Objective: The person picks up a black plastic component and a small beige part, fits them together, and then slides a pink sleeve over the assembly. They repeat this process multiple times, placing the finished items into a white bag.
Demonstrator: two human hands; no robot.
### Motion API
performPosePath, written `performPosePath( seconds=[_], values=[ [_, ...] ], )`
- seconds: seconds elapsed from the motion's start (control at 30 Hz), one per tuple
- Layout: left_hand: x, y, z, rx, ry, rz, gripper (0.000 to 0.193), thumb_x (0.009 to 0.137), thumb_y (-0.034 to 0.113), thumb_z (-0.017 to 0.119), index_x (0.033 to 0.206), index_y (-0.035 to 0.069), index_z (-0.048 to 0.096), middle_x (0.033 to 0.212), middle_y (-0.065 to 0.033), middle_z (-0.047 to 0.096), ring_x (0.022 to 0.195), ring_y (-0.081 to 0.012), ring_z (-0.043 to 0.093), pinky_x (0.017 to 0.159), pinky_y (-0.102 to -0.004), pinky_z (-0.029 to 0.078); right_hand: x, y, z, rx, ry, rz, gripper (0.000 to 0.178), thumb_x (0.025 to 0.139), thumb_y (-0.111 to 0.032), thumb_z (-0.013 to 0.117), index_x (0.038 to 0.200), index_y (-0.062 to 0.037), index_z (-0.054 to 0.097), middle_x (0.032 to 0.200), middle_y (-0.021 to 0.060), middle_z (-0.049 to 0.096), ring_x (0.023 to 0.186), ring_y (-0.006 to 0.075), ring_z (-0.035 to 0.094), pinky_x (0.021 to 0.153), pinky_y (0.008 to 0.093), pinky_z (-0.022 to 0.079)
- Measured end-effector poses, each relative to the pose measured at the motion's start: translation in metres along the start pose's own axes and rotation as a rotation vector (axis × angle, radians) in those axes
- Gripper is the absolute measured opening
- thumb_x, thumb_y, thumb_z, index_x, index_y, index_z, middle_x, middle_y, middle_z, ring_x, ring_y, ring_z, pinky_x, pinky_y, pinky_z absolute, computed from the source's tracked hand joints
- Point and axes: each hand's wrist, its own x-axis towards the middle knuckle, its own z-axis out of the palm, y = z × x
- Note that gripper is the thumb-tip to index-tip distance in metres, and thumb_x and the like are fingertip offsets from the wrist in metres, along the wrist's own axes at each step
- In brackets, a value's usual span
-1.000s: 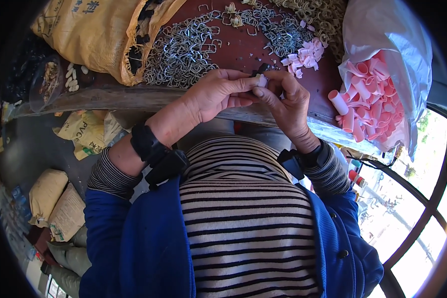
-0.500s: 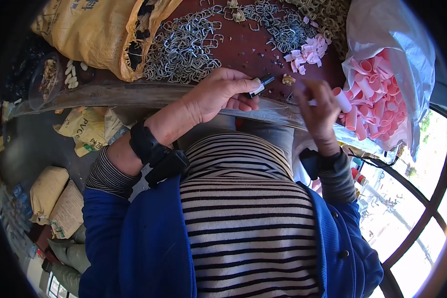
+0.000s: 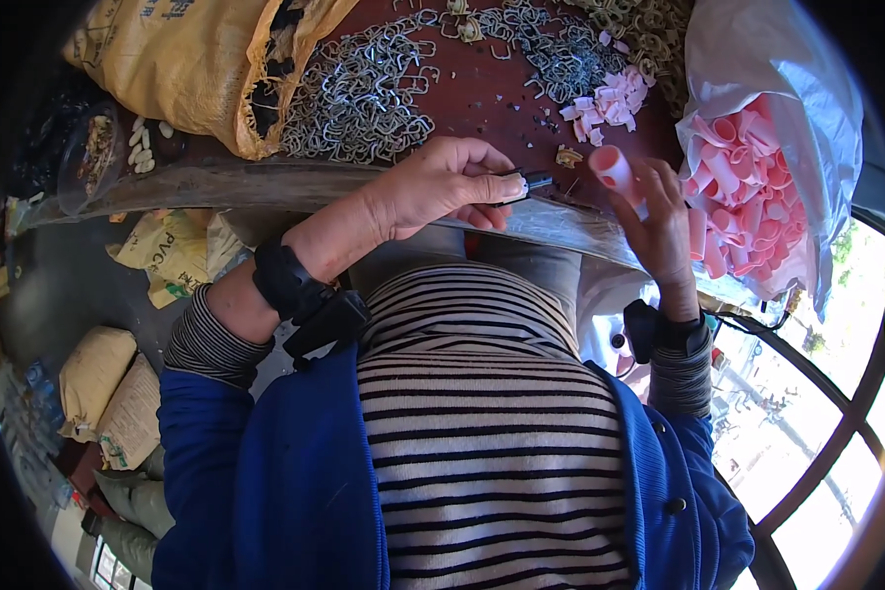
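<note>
My left hand (image 3: 442, 187) pinches a small black-and-white part (image 3: 527, 186) with a dark pin pointing right. It is held over the table's front edge. To the right, my right hand (image 3: 662, 224) grips a short pink plastic tube (image 3: 613, 169) between thumb and fingers, with its open end tilted up and left. A gap lies between the tube and the black part. Just beyond my right hand, a white plastic bag (image 3: 806, 108) holds many more pink tubes (image 3: 747, 197). A small brass-coloured clip (image 3: 568, 156) rests on the table between my hands.
A heap of bent metal links (image 3: 364, 98) and a torn yellow woven sack (image 3: 182, 69) lie at the left. Pink scraps (image 3: 615, 98), darker metal links (image 3: 570, 54) and brass-coloured clips (image 3: 659, 34) sit farther back. Clear plastic covers the table's front edge (image 3: 256, 184).
My right hand, blurred beside the bag before, now shows a pink tube raised in its fingers. The black part in my left hand has shifted slightly right and down, and lies more level.
</note>
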Motion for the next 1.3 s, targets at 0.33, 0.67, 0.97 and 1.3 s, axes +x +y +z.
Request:
performPosePath(
  seconds=[0.33, 0.67, 0.97, 1.3],
  values=[
    [0.001, -0.001, -0.008, -0.032, -0.024, 0.041, 0.029, 0.079, 0.019, 0.057, 0.099, -0.001, 0.05, 0.076, -0.0049, 0.056, 0.066, -0.01, 0.055, 0.06, -0.0207, 0.046, 0.022, -0.02, -0.006, 0.738, -0.262, -0.031, 0.043, 0.073, -0.026, 0.056, 0.102, 0.0061, 0.05, 0.085, 0.0144, 0.049, 0.071, 0.0234, 0.051, 0.065, 0.0286, 0.04],
    [0.001, 0.0, -0.004, 0.08, -0.037, 0.009, 0.03, 0.08, 0.019, 0.055, 0.1, -0.002, 0.052, 0.078, -0.007, 0.058, 0.065, -0.0105, 0.056, 0.057, -0.0196, 0.046, 0.03, -0.049, 0.01, 0.881, -0.391, -0.04, 0.045, 0.07, -0.028, 0.055, 0.098, 0.0068, 0.051, 0.08, 0.013, 0.05, 0.071, 0.0205, 0.051, 0.065, 0.0279, 0.04],
    [0.0, 0.003, -0.002, 0.027, -0.029, -0.034, 0.031, 0.079, 0.019, 0.056, 0.099, -0.004, 0.053, 0.08, -0.0099, 0.059, 0.068, -0.0131, 0.059, 0.061, -0.0202, 0.049, 0.024, -0.052, 0.015, 1.324, -0.547, 0.405, 0.045, 0.073, -0.026, 0.054, 0.103, 0.0064, 0.05, 0.083, 0.0099, 0.056, 0.079, 0.0156, 0.054, 0.071, 0.0246, 0.042],
    [0.0, 0.002, -0.003, -0.099, -0.044, 0.007, 0.03, 0.078, 0.017, 0.057, 0.099, -0.005, 0.052, 0.085, -0.0114, 0.059, 0.072, -0.0159, 0.06, 0.064, -0.0216, 0.05, 0.017, -0.026, 0.022, 1.653, -0.71, 0.616, 0.042, 0.075, -0.023, 0.052, 0.104, 0.0063, 0.049, 0.086, 0.0102, 0.057, 0.078, 0.0139, 0.053, 0.072, 0.024, 0.042]
  ],
)
